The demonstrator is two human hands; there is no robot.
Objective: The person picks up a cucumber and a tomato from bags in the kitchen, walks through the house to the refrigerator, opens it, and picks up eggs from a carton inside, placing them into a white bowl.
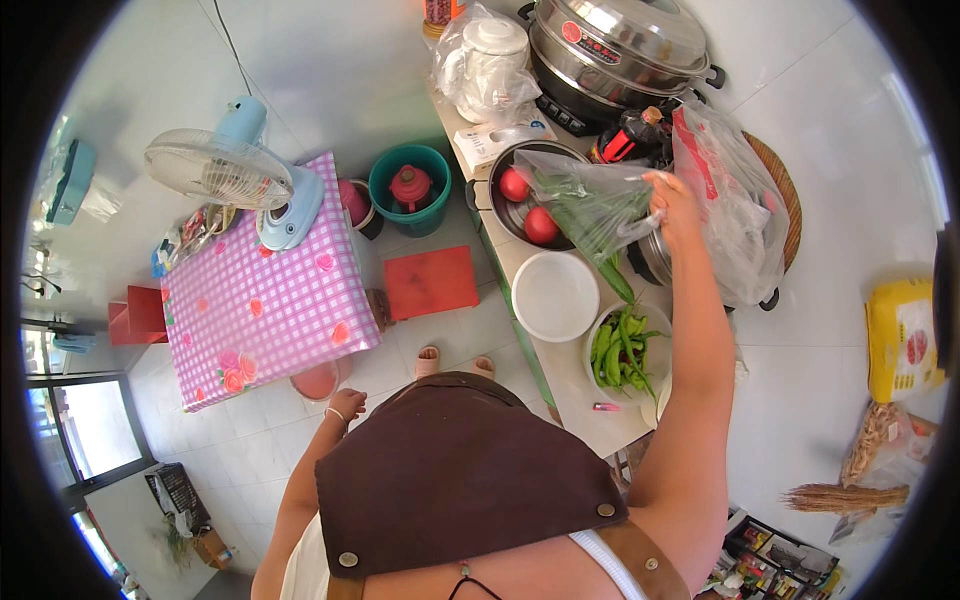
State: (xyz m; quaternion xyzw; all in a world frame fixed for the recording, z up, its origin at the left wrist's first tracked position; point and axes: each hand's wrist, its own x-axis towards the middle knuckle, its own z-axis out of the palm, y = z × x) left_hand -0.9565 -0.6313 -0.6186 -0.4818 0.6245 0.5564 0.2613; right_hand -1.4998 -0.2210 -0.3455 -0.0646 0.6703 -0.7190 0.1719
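Observation:
My right hand (678, 205) is raised over the counter, its fingers closed on the gathered end of a clear plastic bag (590, 195). Long green vegetables show through the film, and one of them (614, 280) pokes out at the bottom. The bag hangs partly over a dark pot (515, 222) in which two red tomatoes (541, 225) lie. Nearer me are an empty-looking white bowl (555, 297) and a pale bowl of green peppers (622, 350). Low at my left side, my left hand (348, 403) is curled closed beside the checked table, with nothing visible in it.
A large steel steamer (615, 60), a bagged white jug (490, 55) and a dark sauce bottle (632, 135) crowd the counter's far end. To the left, a blue fan (288, 205) stands on a checked tablecloth (265, 310). A red stool (432, 282) and green bucket (411, 190) are between.

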